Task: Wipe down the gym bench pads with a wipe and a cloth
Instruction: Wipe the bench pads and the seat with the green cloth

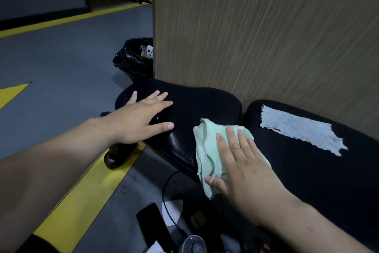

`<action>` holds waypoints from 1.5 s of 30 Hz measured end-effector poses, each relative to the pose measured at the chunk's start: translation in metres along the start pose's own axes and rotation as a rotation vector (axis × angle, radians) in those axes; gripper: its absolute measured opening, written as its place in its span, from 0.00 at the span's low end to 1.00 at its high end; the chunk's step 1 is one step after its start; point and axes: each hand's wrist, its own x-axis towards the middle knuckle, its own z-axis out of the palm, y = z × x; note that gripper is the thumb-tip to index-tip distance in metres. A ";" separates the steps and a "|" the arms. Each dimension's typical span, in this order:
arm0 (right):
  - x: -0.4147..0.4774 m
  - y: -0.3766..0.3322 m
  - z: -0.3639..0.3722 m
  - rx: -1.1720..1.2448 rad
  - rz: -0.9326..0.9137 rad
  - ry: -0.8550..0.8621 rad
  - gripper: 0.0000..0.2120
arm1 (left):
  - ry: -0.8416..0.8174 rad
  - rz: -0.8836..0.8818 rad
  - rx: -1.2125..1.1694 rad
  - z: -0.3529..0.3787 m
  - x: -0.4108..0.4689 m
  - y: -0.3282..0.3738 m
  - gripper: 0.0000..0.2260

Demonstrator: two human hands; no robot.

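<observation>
Cloth (pixel 207 150) sits at the seat pad's (pixel 196 105) five o'clock edge, my right hand (pixel 244 166) flat on it, fingers straight, pressing so it drags rather than bunches. Left hand (pixel 141 117), spread wide and holding nothing, braces the pad at nine o'clock. Wipe (pixel 301 129) lies parked on the back pad (pixel 307 166) at three o'clock, probably done with.

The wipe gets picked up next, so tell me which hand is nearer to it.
Right. The right hand presses the green cloth just left of the wipe; the left hand lies flat farther left on the seat pad.
</observation>
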 end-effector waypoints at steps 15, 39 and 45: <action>0.055 -0.080 -0.011 0.090 0.026 0.029 0.38 | 0.108 -0.066 -0.043 0.000 -0.004 -0.049 0.44; 0.127 -0.120 -0.025 0.113 -0.016 -0.130 0.40 | 0.287 -0.140 -0.146 -0.014 -0.018 -0.091 0.36; 0.171 -0.144 -0.028 0.069 -0.089 -0.155 0.42 | 0.378 -0.159 -0.265 -0.005 -0.016 -0.108 0.22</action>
